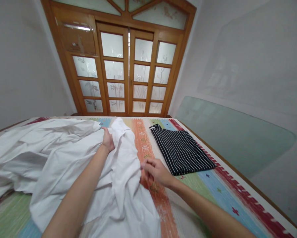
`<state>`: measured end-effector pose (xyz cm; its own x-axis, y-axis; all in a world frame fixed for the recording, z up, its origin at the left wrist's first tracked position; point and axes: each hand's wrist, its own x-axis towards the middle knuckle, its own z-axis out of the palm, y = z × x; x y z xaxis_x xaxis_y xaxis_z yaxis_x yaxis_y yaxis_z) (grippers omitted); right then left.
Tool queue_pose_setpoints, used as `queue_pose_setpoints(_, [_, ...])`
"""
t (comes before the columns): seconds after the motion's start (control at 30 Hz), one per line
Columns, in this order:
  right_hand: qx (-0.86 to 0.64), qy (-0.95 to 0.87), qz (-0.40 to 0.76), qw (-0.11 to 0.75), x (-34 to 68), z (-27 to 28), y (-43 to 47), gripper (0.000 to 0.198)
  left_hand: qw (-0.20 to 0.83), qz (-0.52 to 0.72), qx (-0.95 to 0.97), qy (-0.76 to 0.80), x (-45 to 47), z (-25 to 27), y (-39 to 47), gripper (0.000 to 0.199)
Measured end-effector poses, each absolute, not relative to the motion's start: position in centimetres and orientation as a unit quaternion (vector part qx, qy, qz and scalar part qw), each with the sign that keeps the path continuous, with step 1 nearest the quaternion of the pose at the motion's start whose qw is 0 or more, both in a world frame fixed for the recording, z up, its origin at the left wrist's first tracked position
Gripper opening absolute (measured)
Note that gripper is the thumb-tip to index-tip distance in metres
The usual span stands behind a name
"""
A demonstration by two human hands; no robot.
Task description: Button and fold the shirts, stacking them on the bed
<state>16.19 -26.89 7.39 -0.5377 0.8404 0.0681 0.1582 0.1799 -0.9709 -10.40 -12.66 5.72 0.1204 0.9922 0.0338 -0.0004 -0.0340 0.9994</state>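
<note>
A large white garment (124, 185), loose and wrinkled, spreads over the left and middle of the bed. My left hand (108, 140) is closed on a fold near its far end, with some fingers hidden by the fabric. On the right edge of the garment, my right hand (154, 170) has its fingers curled together, and the fingertips meet the fabric there. Right of that hand lies a black garment with white stripes (184, 150), folded into a flat, roughly four-sided shape.
Underneath is a bed cover (163, 206) with coloured stripes. A pale green padded panel (235, 129) stands along the right wall. Beyond the bed's far edge are wooden doors (127, 69) with frosted panes. More white fabric (39, 142) is bunched at the left.
</note>
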Motion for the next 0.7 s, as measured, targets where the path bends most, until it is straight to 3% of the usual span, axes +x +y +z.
queue_pose_setpoints(0.1, [-0.448,-0.623,0.467,0.440,15.7,5.9,-23.0,0.012,0.643,0.541,0.431,0.328,-10.6,5.7,-13.3,0.074])
queue_pose_setpoints(0.2, [-0.478,-0.617,0.476,0.405,14.7,4.7,-19.9,0.039,0.662,0.583,0.344,0.322,-10.5,5.7,-13.5,0.039])
queue_pose_setpoints(0.23, [-0.475,-0.618,0.493,0.386,14.3,4.5,-19.2,0.048,0.656,0.593,0.328,0.331,-10.4,5.8,-13.6,0.036])
queue_pose_setpoints(0.37, [-0.404,-0.628,0.569,0.345,12.5,5.0,-16.9,0.066,0.646,0.611,0.310,0.337,-10.1,6.2,-14.0,0.040])
queue_pose_setpoints(0.53, [-0.281,-0.636,0.660,0.284,10.9,6.2,-15.1,0.049,0.652,0.613,0.289,0.341,-10.4,5.9,-14.2,0.042])
queue_pose_setpoints(0.7, [-0.259,-0.668,0.668,0.202,10.3,6.2,-15.1,0.040,0.660,0.613,0.260,0.348,-11.5,4.9,-13.7,0.045])
